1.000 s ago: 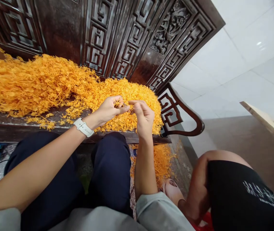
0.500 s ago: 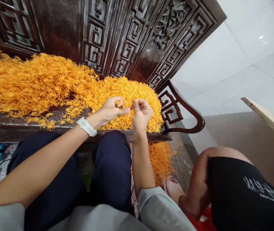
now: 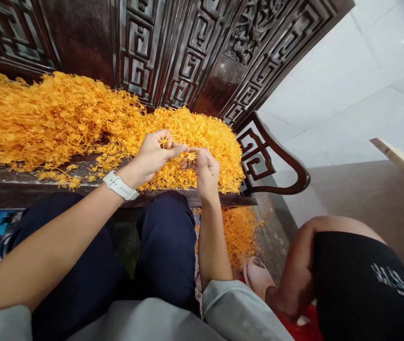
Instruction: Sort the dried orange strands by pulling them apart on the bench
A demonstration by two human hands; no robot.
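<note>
My left hand [image 3: 156, 150], with a pale watch band on the wrist, is closed on thin orange-yellow plastic sprigs [image 3: 165, 141]. Its thumb tip meets the right fingertips. My right hand [image 3: 208, 171] is closed too, its fingertips at a small orange-yellow plastic piece [image 3: 190, 156] that looks like part of an artificial flower. How the pieces join between the fingers is too small to make out. Both hands are just above a large heap of similar plastic sprigs [image 3: 209, 128] on a dark wooden bench [image 3: 45, 199].
Behind the heap rises a carved wooden backrest [image 3: 209, 90], with a curved armrest [image 3: 299, 177] at the right. More orange strands [image 3: 239, 232] lie on the floor below. A person's bent leg in black shorts [image 3: 358, 274] is close on the right. A board edge [image 3: 400, 161] juts in.
Both hands have moved slightly left and up in view. The right fingers have shifted against the left thumb, and a small orange-yellow piece now shows below the right index finger.
</note>
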